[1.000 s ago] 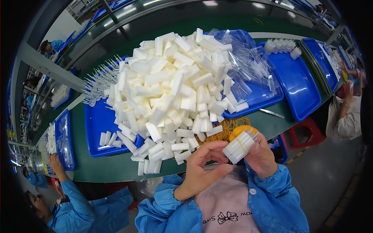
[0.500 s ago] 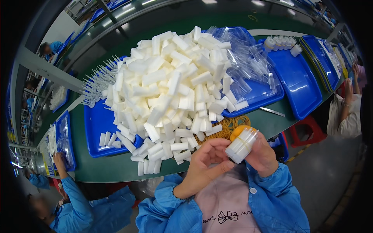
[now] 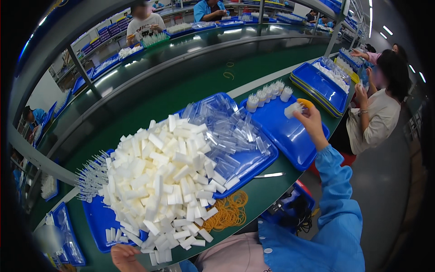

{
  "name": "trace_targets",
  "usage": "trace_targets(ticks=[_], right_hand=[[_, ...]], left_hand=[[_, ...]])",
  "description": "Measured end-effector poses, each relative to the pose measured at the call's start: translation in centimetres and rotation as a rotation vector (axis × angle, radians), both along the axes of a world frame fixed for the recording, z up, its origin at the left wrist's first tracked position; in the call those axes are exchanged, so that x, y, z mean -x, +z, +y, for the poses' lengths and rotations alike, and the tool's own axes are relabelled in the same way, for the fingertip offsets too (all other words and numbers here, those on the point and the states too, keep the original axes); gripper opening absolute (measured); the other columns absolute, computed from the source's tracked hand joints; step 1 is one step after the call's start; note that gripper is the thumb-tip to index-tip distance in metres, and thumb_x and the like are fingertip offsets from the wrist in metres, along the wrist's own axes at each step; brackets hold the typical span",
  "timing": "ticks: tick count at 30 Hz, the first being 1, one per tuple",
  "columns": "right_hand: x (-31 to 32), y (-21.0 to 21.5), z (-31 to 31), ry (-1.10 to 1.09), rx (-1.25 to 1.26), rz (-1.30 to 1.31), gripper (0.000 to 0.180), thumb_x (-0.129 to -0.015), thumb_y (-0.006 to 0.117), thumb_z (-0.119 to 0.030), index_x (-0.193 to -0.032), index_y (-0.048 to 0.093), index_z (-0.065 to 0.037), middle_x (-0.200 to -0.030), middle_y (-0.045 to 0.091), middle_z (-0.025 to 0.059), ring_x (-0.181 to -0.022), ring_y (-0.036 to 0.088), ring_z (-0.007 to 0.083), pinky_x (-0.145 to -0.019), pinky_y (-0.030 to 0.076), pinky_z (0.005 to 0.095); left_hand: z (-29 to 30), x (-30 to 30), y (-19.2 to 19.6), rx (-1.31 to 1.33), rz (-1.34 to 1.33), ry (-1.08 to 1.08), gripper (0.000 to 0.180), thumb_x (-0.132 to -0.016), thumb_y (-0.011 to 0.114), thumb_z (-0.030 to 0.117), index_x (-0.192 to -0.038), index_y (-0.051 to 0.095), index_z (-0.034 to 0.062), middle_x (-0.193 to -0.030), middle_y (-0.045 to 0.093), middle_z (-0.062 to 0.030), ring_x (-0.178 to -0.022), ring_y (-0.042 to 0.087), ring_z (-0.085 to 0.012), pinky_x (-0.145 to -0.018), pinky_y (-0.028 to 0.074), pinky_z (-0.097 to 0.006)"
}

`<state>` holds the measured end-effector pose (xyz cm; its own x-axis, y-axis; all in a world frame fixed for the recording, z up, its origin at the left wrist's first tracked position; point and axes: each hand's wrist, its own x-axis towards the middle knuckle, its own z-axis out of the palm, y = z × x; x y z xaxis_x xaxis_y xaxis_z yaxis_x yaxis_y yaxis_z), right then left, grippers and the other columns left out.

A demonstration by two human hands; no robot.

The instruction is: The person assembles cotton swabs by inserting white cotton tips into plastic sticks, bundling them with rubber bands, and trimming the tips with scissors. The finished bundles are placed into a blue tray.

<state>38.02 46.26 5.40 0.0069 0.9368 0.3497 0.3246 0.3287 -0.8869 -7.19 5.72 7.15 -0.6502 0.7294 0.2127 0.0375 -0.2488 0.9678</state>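
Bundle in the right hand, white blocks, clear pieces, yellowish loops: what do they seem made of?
Bundle in the right hand: perhaps plastic, pale and translucent-looking; too small to be sure. White blocks: probably foam, matte, without glints. Clear pieces: likely plastic, glossy; see-through with bright highlights. Yellowish loops: likely rubber, dull finish; thin, tangled strands.

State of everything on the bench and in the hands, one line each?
Right hand: closed on a bundle
Held bundle: gripped, over the right tray
Left hand: nothing visible in it; grip unclear
White foam pieces: loose, heaped
Clear tubes: loose, piled
Standing bundles: upright, grouped
Rubber bands: loose, tangled
Metal tool: lying flat
Far-right trays: stacked
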Motion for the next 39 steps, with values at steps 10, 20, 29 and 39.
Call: trace_targets(ticks=[10,20,29,39], right_hand=[[1.5,-2.3,10.2,-0.36,-0.22,-0.86,0.048,-0.068,0.075,-0.031,-0.113,0.065,-0.016,-0.127,0.052,0.0108,-0.124,0.039,0.0322,-0.101,0.031,0.0451],[2.0,-2.1,10.4,-0.362,-0.18,-0.728,0.056,-0.072,0.072,-0.031,-0.123,0.056,-0.014,-0.128,0.05,0.0134,-0.12,0.043,0.0323,-0.102,0.033,0.0421],[5.2,3.0,4.3,-0.062,-0.365,-0.456,0.051,-0.076,0.069,-0.023,-0.123,0.054,-0.009,-0.12,0.055,0.0118,-0.109,0.05,0.0282,-0.095,0.038,0.0365],[13.1,6.2,-8.9,0.472,-0.348,-0.388,0.018,-0.074,0.07,-0.015,-0.09,0.064,-0.008,-0.117,0.058,0.0114,-0.107,0.052,0.0287,-0.092,0.04,0.0363]], left_hand=[[3.4,12.7,-1.9,0.276,0.211,0.297,0.019,-0.087,0.059,0.01,-0.104,0.055,0.0015,-0.076,0.05,0.0009,-0.066,0.047,-0.0048,-0.059,0.039,-0.019],[7.4,21.3,-5.6,0.417,0.954,0.236,0.015,-0.074,0.06,-0.005,-0.088,0.058,-0.0003,-0.075,0.054,-0.0056,-0.065,0.052,-0.0163,-0.061,0.043,-0.027],[10.2,21.1,-4.4,0.465,1.212,0.225,0.039,-0.057,0.061,-0.009,-0.094,0.054,0.0021,-0.092,0.051,-0.0141,-0.091,0.05,-0.0356,-0.079,0.042,-0.038],[9.7,21.4,-4.3,0.426,1.555,0.369,0.036,-0.068,0.062,-0.004,-0.101,0.054,0.0049,-0.1,0.056,-0.0152,-0.096,0.054,-0.0364,-0.08,0.044,-0.042]])
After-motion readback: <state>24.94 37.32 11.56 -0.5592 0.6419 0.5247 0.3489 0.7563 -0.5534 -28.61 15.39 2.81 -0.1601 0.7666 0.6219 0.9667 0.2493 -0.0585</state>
